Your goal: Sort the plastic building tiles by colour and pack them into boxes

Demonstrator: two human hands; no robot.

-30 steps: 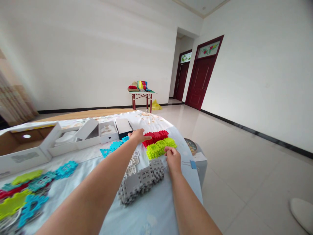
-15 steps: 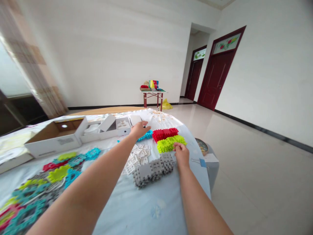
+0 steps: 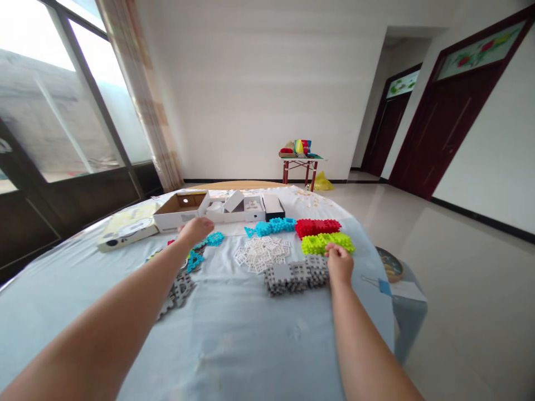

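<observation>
A row of lime-green interlocking plastic pieces (image 3: 321,243) lies between red (image 3: 318,228) and grey rows (image 3: 288,277) on a cloth-covered table (image 3: 251,345). The right hand (image 3: 340,260), fingers curled, is at its near side; the left hand (image 3: 195,231) is over mixed coloured pieces (image 3: 215,239), near an open box (image 3: 169,221). Either hand's grip is unclear.

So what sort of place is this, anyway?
Probably a room in a home: there's a long curtain, a dark red door with a flowered glass pane above it, and a cloth-covered table.
</observation>
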